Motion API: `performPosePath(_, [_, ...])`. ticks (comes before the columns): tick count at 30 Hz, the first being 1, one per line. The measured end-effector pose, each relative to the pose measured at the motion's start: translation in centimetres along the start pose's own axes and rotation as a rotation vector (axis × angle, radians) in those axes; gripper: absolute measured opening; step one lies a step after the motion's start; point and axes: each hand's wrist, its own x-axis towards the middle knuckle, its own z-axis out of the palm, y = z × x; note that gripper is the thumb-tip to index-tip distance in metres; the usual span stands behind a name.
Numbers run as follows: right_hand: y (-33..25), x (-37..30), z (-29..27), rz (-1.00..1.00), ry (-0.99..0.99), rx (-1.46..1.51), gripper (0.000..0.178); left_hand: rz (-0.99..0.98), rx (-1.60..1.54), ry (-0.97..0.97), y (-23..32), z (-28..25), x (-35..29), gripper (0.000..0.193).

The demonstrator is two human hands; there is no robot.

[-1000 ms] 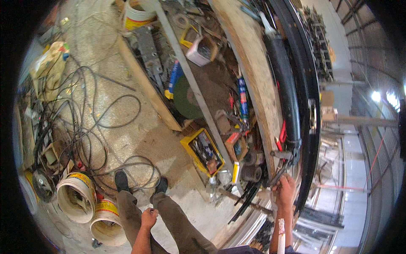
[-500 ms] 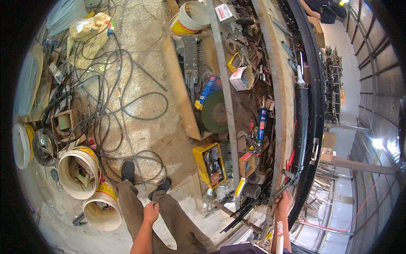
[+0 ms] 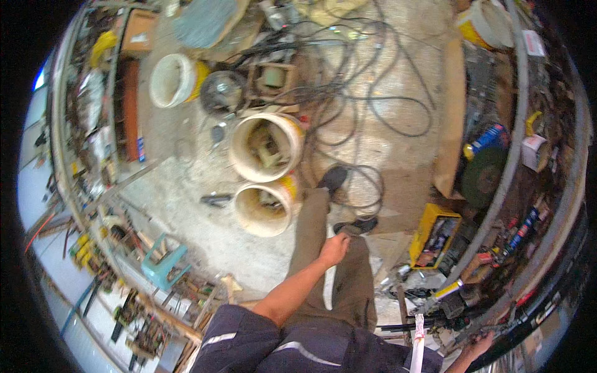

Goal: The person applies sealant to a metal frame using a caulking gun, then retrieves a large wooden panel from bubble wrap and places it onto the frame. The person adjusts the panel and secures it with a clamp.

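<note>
Clutter on your workshop floor
You have two white buckets point(image 3: 267, 146) point(image 3: 264, 208) amid tangled black cables point(image 3: 373, 93), a yellow toolbox point(image 3: 435, 235) by the bench, and a small teal stool point(image 3: 163, 261).

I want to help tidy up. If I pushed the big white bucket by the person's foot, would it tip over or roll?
The big white bucket probably would not roll: it stands upright on the concrete floor. It looks partly filled with scrap, so likely heavy and slow to slide. The black cables lying beside it might snag it.
</note>
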Motion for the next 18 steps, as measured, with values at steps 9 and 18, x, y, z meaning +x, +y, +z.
performPosePath(9, [-1.2,-2.0,0.3,-0.016,-0.237,0.204,0.031,0.154,0.092,0.354,3.8,-6.3,-4.0,0.032])
performPosePath(18, [-0.4,0.0,-0.8,0.142,-0.362,0.289,0.027,-0.055,0.193,0.485,2.8,-7.4,-7.4,0.044])
